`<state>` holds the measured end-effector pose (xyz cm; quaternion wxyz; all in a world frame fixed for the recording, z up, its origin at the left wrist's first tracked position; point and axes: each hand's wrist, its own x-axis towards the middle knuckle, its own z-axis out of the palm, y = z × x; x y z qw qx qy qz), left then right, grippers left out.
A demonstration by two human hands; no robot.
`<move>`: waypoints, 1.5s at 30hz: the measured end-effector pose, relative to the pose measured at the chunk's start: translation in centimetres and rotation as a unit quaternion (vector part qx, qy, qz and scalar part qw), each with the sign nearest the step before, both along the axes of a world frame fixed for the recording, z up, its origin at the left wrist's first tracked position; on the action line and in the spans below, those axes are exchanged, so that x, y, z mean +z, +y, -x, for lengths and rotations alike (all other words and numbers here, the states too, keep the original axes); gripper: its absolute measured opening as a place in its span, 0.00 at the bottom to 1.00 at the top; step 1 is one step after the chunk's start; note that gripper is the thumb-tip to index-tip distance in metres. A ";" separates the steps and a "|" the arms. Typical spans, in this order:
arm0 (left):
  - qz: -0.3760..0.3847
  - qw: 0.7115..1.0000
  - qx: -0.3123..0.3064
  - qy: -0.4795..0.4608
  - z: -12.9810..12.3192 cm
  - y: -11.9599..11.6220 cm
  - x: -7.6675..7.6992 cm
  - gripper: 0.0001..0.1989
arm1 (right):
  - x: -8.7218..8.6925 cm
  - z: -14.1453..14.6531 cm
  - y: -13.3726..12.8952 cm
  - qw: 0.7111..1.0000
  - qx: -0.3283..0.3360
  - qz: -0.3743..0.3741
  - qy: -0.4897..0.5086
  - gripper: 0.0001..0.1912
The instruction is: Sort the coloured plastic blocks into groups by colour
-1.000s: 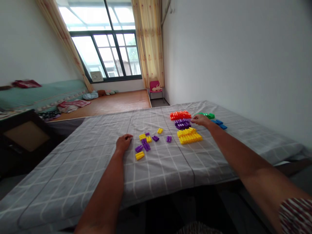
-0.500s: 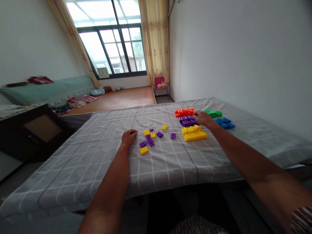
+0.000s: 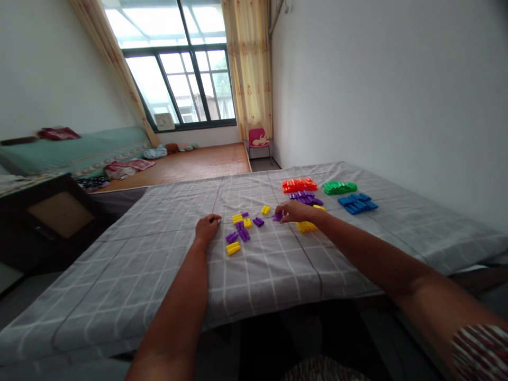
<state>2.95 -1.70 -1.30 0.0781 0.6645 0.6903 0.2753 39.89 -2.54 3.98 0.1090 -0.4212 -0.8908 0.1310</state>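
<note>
Yellow stack (image 3: 306, 227) sits partly behind right hand (image 3: 293, 210) at purple pieces (image 3: 277, 217); left hand (image 3: 207, 227) curls, both grips unclear.

Single head cam looking out over the gray checked cloth (image 3: 119, 275) — tipped down a bit

It's up on the wearer's head, facing forward, so the cloth's near edge runs low around 6 o'clock. The left forearm (image 3: 177, 312) comes in big and close from 7, the right forearm (image 3: 381, 259) from 4, with the left hand (image 3: 207, 227) and right hand (image 3: 292, 211) smaller, farther out near the middle. Pretty wide shot too — catches the far window (image 3: 178, 90) between 10 and 11 and the white wall (image 3: 377, 90) at 2.
</note>
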 end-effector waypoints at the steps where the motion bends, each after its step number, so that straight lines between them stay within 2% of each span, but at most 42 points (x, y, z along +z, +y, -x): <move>1: 0.001 1.000 -0.001 0.001 0.1 0.1 -0.1 0.16 | 0.4 -1.1 0.2 0.999 -0.044 -0.008 0.029 0.17; 3: 0.001 1.000 -0.001 0.004 0.1 0.2 -0.1 0.16 | 0.8 -4.3 1.0 0.982 -0.166 -0.036 0.082 0.20; 6: 0.003 1.000 0.004 0.009 0.2 0.2 -0.1 0.15 | 0.4 -9.9 2.2 0.931 -0.348 -0.064 0.091 0.21; 8: 0.008 1.000 0.006 0.012 0.1 0.2 0.0 0.15 | -0.7 -12.9 2.6 0.916 -0.392 -0.046 0.070 0.19; 10: 0.011 1.000 0.004 0.016 0.1 0.2 0.0 0.15 | -1.9 -14.5 2.7 0.915 -0.400 -0.023 0.051 0.18; 13: 0.008 1.000 0.002 0.019 0.1 0.2 0.1 0.16 | -3.0 -14.9 2.6 0.918 -0.393 -0.014 0.045 0.18; 17: 0.004 1.000 -0.002 0.017 0.1 0.0 0.2 0.15 | -3.3 -14.7 2.7 0.923 -0.383 -0.020 0.042 0.19; 22: 0.007 1.000 0.003 0.014 0.1 0.0 0.2 0.16 | -3.9 -15.1 2.7 0.928 -0.364 -0.008 0.075 0.16; 26: 0.008 1.000 0.000 0.013 0.1 0.1 0.2 0.15 | -4.4 -15.0 2.5 0.916 -0.393 -0.019 0.078 0.17; 29: 0.008 1.000 0.004 0.015 0.0 0.0 0.3 0.15 | -3.9 -14.5 2.4 0.909 -0.410 -0.033 0.060 0.18; 31: 0.010 1.000 0.005 0.012 -0.1 -0.1 0.3 0.15 | -3.1 -13.6 2.3 0.905 -0.418 -0.064 0.053 0.18; 33: 0.014 1.000 0.006 0.007 -0.2 -0.2 0.4 0.15 | -2.1 -11.6 2.2 0.910 -0.396 -0.107 0.059 0.16; 35: 0.017 1.000 0.007 0.003 -0.3 -0.2 0.3 0.16 | -1.2 -8.5 1.8 0.938 -0.317 -0.122 0.073 0.14; 37: 0.016 1.000 0.010 0.002 -0.4 -0.2 0.2 0.16 | -0.7 -4.3 1.1 0.972 -0.198 -0.097 0.081 0.13; 39: 0.017 1.000 0.009 0.002 -0.4 -0.2 0.1 0.16 | -0.6 0.1 0.2 0.991 -0.095 -0.068 0.070 0.13; 40: 0.017 1.000 0.007 0.003 -0.4 -0.2 0.1 0.16 | -0.8 2.2 -0.3 0.994 -0.066 -0.061 0.055 0.13; 43: 0.017 1.000 -0.001 0.000 -0.4 -0.3 0.2 0.16 | -1.4 7.2 -1.8 0.996 -0.057 -0.062 -0.013 0.14; 45: 0.016 1.000 -0.004 -0.001 -0.4 -0.4 0.2 0.16 | -1.7 9.1 -2.4 0.993 -0.070 -0.075 -0.058 0.14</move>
